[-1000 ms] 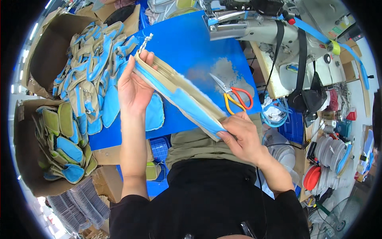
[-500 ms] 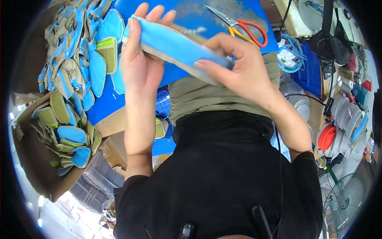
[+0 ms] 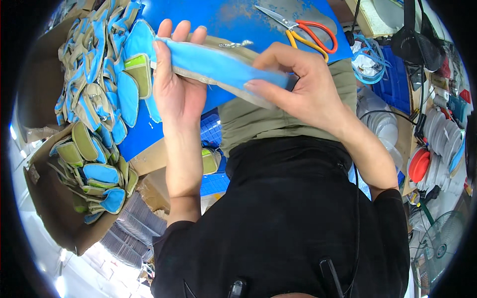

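Note:
A long blue fabric piece with beige edging (image 3: 211, 62) stretches between my hands above the blue worktop, partly blurred. My left hand (image 3: 181, 89) grips its left end, thumb on top and the fingers stretched out behind. At the other end my right hand (image 3: 315, 84) pinches it between thumb and fingers; a small dark patch shows under those fingers. Along the piece's far side lies a beige part with a small silvery, chain-like bit (image 3: 236, 44), too blurred to make out. Scissors (image 3: 303, 32) with one red and one yellow handle lie beyond my right hand.
Many blue and beige fabric pieces (image 3: 92, 74) are heaped at the left of the blue worktop (image 3: 223, 20). Below them, a cardboard box (image 3: 54, 213) holds green and blue pouches. On the right are stacked white discs (image 3: 442, 144), a blue crate (image 3: 392, 82) and a fan (image 3: 439, 248).
The whole view has shifted slightly, moving the surroundings right. Both hands keep their hold on the fabric piece; its far beige side and the silvery bit show more clearly.

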`<state>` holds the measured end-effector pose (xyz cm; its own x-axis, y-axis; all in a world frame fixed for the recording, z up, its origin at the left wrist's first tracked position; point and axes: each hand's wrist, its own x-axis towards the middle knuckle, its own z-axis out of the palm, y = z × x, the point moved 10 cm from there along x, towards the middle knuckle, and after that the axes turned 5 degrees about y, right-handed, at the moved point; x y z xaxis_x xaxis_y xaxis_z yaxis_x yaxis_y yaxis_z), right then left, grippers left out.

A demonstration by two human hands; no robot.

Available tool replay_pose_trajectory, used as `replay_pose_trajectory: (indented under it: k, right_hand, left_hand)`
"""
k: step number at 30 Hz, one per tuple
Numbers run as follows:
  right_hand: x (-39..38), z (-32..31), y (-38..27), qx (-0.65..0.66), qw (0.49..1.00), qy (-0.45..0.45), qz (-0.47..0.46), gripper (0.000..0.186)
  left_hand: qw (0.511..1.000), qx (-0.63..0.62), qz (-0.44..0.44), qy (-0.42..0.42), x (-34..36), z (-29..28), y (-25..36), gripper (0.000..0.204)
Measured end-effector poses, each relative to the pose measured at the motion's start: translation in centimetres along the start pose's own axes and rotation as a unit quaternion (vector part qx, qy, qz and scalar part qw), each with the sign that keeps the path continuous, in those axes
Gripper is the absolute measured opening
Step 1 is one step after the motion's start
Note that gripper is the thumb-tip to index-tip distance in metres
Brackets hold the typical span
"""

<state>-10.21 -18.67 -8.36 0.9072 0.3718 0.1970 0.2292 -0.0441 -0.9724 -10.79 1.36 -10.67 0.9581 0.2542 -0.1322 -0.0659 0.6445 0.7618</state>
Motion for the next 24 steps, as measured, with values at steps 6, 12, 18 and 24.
replay_pose_trajectory:
  k: [6,12,18,24]
  right_hand:
    - [0.4,-0.2,0.1,0.017,0.999,0.009,0.039,0.02]
    - [0.2,0.3,1.2,-0.003,0.997,-0.023,0.071,0.015]
    - [0.2,0.7,1.7,0.087,0.991,0.004,0.104,0.02]
    - [0.5,1.2,1.3,0.03,0.99,-0.079,0.109,0.022]
  left_hand:
    - [1.0,-0.021,0.004,0.003,-0.1,-0.5,0.1,0.047]
    - [0.992,-0.092,-0.004,-0.088,-0.6,1.0,0.5,0.044]
    - [0.992,-0.068,0.006,-0.108,-0.8,1.5,0.8,0.043]
    - [0.995,-0.071,0.007,-0.075,-0.9,1.2,1.0,0.047]
